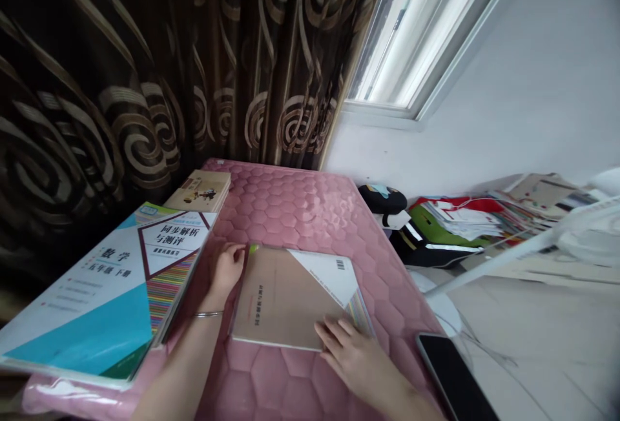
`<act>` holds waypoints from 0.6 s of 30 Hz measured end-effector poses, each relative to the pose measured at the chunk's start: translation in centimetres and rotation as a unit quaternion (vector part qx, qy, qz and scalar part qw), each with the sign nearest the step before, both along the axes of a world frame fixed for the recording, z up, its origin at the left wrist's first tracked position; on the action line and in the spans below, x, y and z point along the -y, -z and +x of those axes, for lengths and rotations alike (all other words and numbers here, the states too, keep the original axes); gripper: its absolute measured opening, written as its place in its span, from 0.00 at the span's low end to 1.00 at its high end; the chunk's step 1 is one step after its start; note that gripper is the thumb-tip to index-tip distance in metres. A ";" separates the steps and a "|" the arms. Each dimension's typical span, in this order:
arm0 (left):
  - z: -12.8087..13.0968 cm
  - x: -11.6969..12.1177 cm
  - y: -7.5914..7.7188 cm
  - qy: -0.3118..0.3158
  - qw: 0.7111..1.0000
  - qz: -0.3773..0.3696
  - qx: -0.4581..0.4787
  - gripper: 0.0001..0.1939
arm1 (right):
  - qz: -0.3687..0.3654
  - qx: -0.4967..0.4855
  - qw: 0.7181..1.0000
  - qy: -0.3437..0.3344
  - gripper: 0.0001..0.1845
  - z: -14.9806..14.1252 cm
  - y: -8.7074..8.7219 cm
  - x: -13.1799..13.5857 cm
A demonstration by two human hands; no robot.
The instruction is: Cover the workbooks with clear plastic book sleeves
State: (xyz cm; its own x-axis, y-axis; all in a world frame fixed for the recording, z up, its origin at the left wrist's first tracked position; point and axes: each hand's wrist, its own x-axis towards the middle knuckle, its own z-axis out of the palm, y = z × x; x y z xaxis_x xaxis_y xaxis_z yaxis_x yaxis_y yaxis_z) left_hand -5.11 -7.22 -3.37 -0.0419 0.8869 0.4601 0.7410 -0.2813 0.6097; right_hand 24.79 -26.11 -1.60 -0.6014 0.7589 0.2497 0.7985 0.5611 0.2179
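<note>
A closed book (285,298) with a brown and white cover lies flat on the pink quilted surface (285,208). My right hand (351,350) rests on its near right part, fingers spread and laid on the cover. Beside the book's far left corner is my left hand (227,270), a bracelet on its wrist. Its fingers are curled in, with nothing visible in them; I cannot tell whether they touch the book's edge. To the left of that arm lies a large workbook (111,279) in white and blue, on top of a stack.
Behind the workbook sits a tan booklet stack (201,190). A phone (453,369) lies near the right edge. Dark curtains (242,53) hang along the back left. Right of the pink surface are a white stand (498,253), piled papers (455,217) and a green and black bag (431,234).
</note>
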 end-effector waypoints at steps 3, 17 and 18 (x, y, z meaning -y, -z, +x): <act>0.1 0.3 -0.2 0.008 1.000 0.007 -0.011 0.10 | 0.021 -0.043 0.999 -0.010 0.16 0.4 0.6 0.0; 0.3 0.4 -0.2 0.012 1.000 -0.001 -0.024 0.10 | 0.012 -0.030 0.999 -0.041 0.12 0.5 -1.2 0.0; 0.3 0.4 -0.2 0.013 1.000 0.000 -0.025 0.10 | 0.000 -0.024 0.999 -0.043 0.11 0.4 -1.6 -0.1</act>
